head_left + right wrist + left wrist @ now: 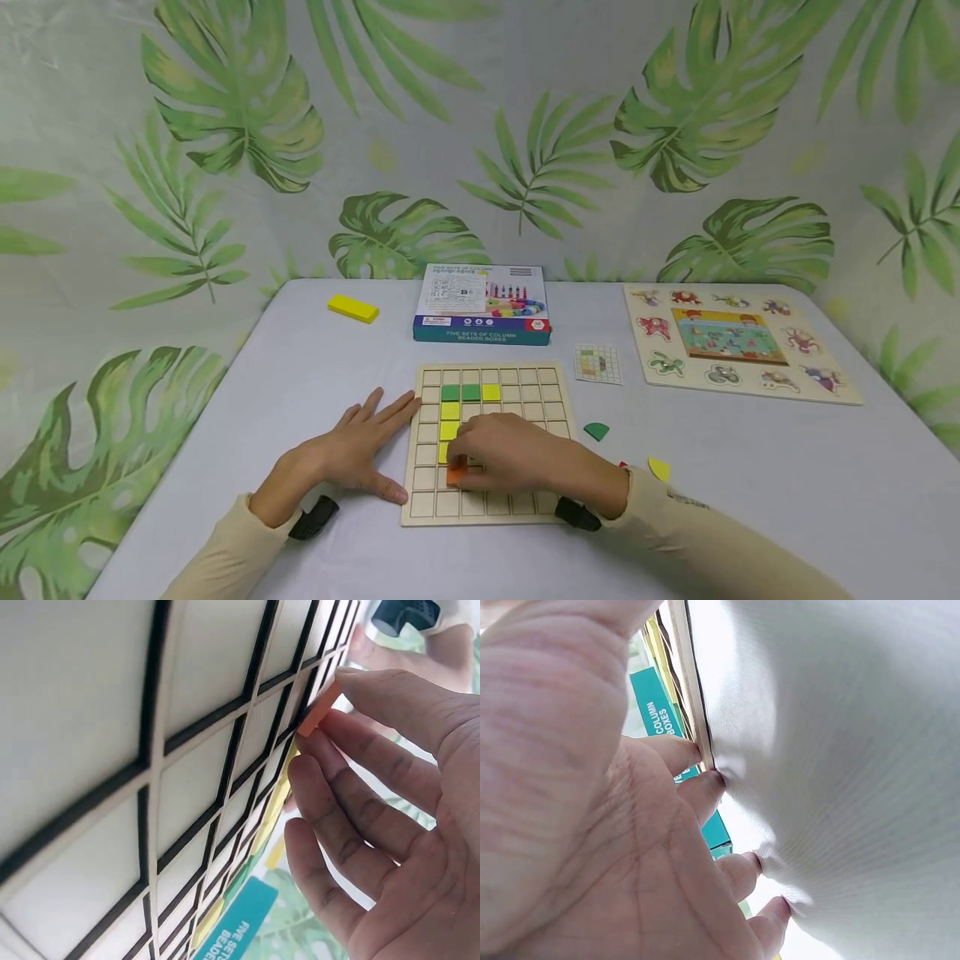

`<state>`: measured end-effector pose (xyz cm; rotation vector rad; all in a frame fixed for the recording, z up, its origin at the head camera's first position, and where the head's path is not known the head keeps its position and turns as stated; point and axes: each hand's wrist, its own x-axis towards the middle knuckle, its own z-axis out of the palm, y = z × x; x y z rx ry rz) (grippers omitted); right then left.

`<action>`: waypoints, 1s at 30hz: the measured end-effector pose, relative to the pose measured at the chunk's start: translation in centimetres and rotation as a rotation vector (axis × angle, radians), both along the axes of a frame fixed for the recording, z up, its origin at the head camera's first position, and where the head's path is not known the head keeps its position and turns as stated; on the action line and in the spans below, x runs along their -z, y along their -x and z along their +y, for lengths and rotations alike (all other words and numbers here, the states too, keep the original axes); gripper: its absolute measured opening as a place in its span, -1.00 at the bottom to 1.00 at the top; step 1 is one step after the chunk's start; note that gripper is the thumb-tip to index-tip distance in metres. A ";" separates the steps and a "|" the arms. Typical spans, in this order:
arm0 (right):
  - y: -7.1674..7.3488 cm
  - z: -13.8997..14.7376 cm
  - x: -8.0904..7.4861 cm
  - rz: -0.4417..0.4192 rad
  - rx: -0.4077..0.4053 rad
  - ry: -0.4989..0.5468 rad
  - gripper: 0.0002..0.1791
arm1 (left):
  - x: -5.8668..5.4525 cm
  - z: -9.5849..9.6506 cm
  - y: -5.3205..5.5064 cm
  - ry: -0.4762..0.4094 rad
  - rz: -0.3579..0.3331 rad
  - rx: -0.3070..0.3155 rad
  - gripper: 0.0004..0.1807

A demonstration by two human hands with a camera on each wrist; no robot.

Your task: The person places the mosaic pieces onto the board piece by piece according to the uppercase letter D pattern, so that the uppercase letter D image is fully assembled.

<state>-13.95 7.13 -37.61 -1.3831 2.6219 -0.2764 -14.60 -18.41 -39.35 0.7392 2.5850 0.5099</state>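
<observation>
A wooden grid board (422, 504) lies on the table with green square tiles (471, 392) and yellow square tiles (449, 410) in some of its cells. My right hand (517, 454) pinches an orange square tile (455, 477) over a cell below the yellow column. In the right wrist view the orange tile (319, 709) is tilted between thumb and fingertips, at the grid's surface. My left hand (356, 450) is spread flat beside the board, its fingertips and thumb touching the left edge. The left wrist view shows the fingers (701, 791) at that edge.
A boxed toy set (480, 304) stands behind the board, with a yellow block (353, 308) to its left. A small pattern card (598, 364) lies right of the board, near an animal puzzle board (750, 392). A green quarter-round piece (596, 431) and a yellow one (659, 468) lie by my right arm.
</observation>
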 end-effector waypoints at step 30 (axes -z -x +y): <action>-0.1 -1.8 -0.3 0.001 0.023 -0.036 -0.85 | -0.2 0.1 -0.1 -0.001 -0.002 -0.013 0.37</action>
